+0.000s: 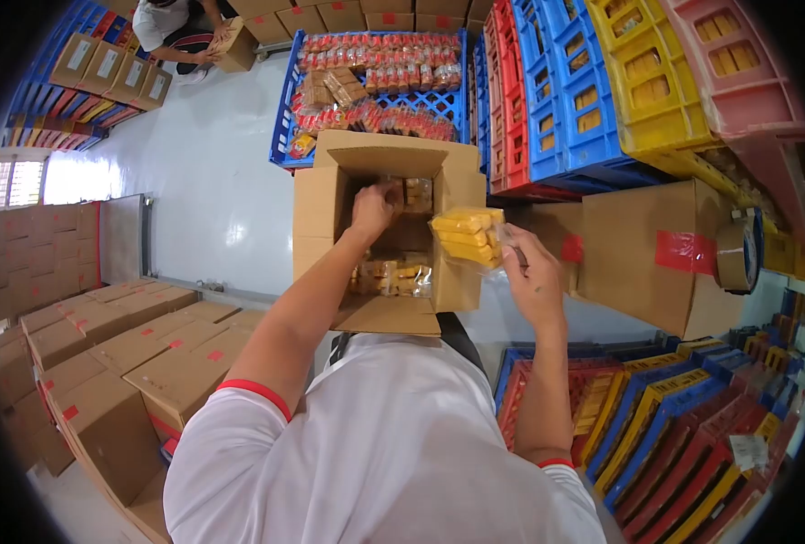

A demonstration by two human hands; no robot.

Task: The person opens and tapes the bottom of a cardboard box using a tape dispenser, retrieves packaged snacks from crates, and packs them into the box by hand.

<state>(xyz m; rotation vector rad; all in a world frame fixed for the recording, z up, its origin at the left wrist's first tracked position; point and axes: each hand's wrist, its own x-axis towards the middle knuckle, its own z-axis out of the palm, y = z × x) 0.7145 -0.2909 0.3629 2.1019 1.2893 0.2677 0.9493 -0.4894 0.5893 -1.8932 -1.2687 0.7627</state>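
Note:
An open cardboard box [457, 186] stands in front of my body with its flaps spread. My left hand [377, 210] reaches inside it, fingers curled together at the left end of a clear packet of brown bars [418, 194]; what they pinch is hidden. More clear packets [391, 276] of bars lie at the near end of the box. Over the box's right flap, my right hand [531, 272] is closed on the film end of a clear packet of yellow bars [468, 236], held off to the side.
Beyond the box is a blue crate [284, 118] of red-and-clear packets. Colored crates [565, 91] are stacked at right, above a taped carton [634, 245] with a tape roll [740, 251]. Cartons [139, 344] fill the left. Another person [175, 32] handles a carton at upper left.

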